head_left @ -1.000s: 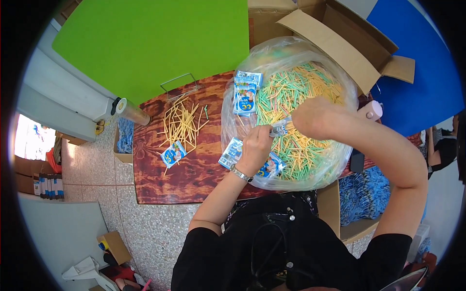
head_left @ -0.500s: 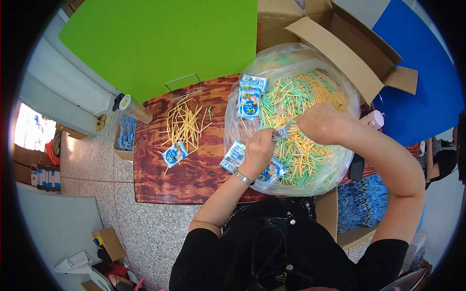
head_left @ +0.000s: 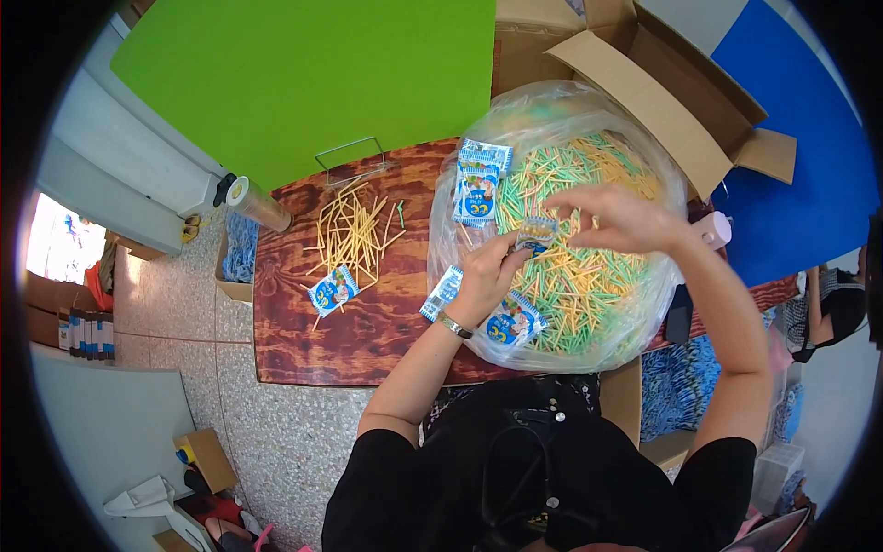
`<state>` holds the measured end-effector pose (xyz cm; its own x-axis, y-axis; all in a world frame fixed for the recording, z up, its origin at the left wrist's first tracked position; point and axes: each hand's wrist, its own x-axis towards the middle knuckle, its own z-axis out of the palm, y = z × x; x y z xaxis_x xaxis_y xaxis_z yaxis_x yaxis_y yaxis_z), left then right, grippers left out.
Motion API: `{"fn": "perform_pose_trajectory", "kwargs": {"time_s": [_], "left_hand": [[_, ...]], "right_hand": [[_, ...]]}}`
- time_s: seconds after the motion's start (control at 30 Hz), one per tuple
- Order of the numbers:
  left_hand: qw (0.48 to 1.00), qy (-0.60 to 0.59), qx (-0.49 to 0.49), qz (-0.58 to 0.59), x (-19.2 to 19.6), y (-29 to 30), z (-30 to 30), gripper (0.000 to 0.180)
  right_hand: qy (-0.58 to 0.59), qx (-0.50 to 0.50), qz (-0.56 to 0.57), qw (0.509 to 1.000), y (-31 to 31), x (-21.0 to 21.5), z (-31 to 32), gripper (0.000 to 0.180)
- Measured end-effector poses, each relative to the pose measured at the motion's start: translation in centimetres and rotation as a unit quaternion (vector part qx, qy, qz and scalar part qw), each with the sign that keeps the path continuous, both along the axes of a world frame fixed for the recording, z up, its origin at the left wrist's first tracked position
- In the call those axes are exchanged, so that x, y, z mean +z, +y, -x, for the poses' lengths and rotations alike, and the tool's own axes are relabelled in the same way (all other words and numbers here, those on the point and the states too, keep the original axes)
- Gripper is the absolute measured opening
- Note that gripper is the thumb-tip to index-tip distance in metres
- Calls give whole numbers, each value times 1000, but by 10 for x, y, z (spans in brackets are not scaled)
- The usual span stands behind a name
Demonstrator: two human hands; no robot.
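Blue-and-white packet [head_left: 537, 235] is pinched in the left hand [head_left: 487, 276], beside the parted-fingered right hand [head_left: 614, 219].

Tumbler [head_left: 261, 204] near green board [head_left: 313, 87]

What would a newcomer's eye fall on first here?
First, probably the heap of green and yellow sticks in a clear plastic bag on the red-brown table, right of centre. Next, the bright green panel spreading across the upper left. Over the bag, the left hand holds a small packet, with the right hand close by.
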<state>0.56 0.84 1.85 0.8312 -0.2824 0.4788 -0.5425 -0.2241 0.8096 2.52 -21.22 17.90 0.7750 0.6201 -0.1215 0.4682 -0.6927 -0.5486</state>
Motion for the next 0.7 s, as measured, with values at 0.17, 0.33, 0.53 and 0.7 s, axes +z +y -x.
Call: {"fn": "perform_pose_trajectory", "kwargs": {"time_s": [0.17,0.33,0.53,0.7], "left_hand": [[999,-10,14,-47,5,9,-13,26],[999,-48,-6,-19,2,12,-19,22],[980,182,66,-44,-37,38,-39,20],[964,-102,154,-193,-64,41,-58,34]], "right_hand": [[-65,-35,-113,991,15,-33,-3,42],[-154,-31,-165,974,24,-67,-6,22],[-200,-113,-113,967,51,-133,-46,12],[-190,-142,-88,968,71,-209,-113,13]]}}
